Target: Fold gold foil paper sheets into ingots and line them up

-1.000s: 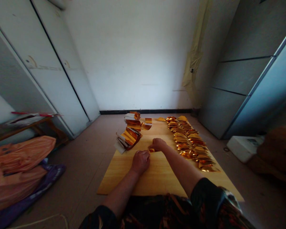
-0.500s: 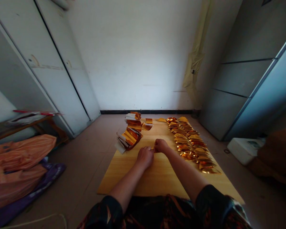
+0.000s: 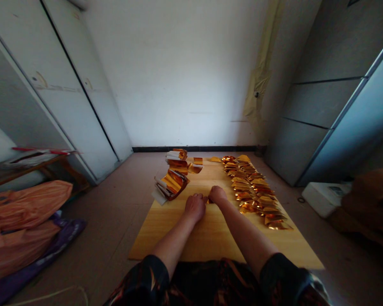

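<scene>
Both hands meet over the middle of a wooden board (image 3: 178, 229). A small piece of gold foil paper (image 3: 210, 201) shows between them, mostly hidden by the fingers. My left hand (image 3: 195, 207) is closed on its left side, and my right hand (image 3: 217, 194) pinches its right side. Beyond the left hand lies a stack of gold foil sheets (image 3: 175, 182) with pale backs, curled up at the edges. To the right of my hands, folded gold paper pieces (image 3: 242, 187) lie in long overlapping rows.
More foil sheets (image 3: 178, 163) lie at the board's far left, and a single folded piece (image 3: 215, 159) is at its far edge. Orange plastic bags (image 3: 25, 208) lie on the floor at left. A white box (image 3: 324, 197) stands at right, and cabinets flank both sides.
My hands stay together around the gold foil paper; the right hand has shifted slightly and a little more of the foil shows. The whole view has moved slightly.
</scene>
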